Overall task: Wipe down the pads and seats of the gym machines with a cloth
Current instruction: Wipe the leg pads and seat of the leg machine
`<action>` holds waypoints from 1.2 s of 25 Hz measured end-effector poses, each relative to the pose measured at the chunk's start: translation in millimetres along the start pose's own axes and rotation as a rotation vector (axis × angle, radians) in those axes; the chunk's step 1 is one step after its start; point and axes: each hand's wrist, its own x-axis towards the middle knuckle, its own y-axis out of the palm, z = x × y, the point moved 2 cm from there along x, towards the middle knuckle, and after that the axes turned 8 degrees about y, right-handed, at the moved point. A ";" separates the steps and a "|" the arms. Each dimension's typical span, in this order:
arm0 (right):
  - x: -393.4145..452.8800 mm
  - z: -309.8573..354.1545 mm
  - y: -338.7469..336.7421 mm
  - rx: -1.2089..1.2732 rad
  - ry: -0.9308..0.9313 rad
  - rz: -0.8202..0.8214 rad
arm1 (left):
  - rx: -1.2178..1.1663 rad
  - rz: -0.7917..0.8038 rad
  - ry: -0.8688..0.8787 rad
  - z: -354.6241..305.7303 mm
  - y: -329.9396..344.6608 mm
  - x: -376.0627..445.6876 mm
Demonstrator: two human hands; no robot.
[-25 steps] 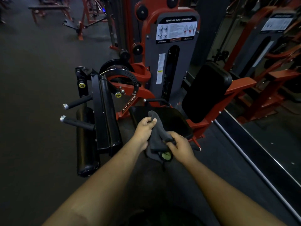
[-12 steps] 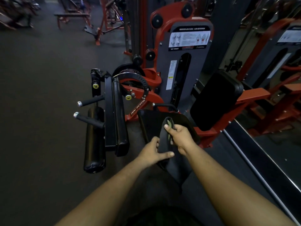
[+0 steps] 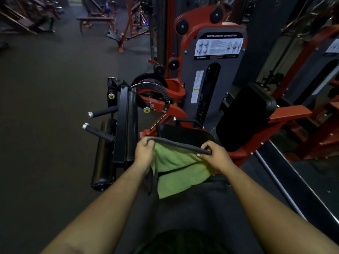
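I hold a cloth (image 3: pixel 176 167), green on the side facing me and dark grey along its top edge, stretched out in front of me. My left hand (image 3: pixel 145 153) pinches its left corner and my right hand (image 3: pixel 215 155) pinches its right corner. The cloth hangs just in front of the black seat (image 3: pixel 183 133) of a red and grey leg curl machine. The black back pad (image 3: pixel 245 116) stands upright to the right of the seat. A black roller pad (image 3: pixel 102 156) and a long black leg pad (image 3: pixel 132 125) sit to the left.
The grey weight-stack cover (image 3: pixel 212 76) with an instruction label rises behind the seat. A mirror wall (image 3: pixel 311 88) runs along the right, with a dark ledge (image 3: pixel 293 180) at its foot. Benches and red frames (image 3: pixel 102 21) stand at the far end of the dark floor.
The cloth was bunched between both hands; now it is spread wide with its green side showing. My hands have moved apart, and the view has moved closer to the machine.
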 end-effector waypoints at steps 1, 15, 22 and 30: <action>-2.0 -4.0 -4.3 -0.128 -0.045 -0.022 | 0.017 -0.038 0.002 -3.8 -3.7 6.7; -4.8 -2.4 1.9 0.626 0.215 0.181 | 0.384 0.091 0.040 -0.1 14.9 0.5; -10.6 35.7 16.0 0.635 0.088 0.473 | -0.296 0.102 -0.242 -2.9 44.7 -17.3; 3.3 47.0 18.6 0.028 -0.171 -0.031 | -0.278 0.472 -0.054 -16.5 46.9 -27.1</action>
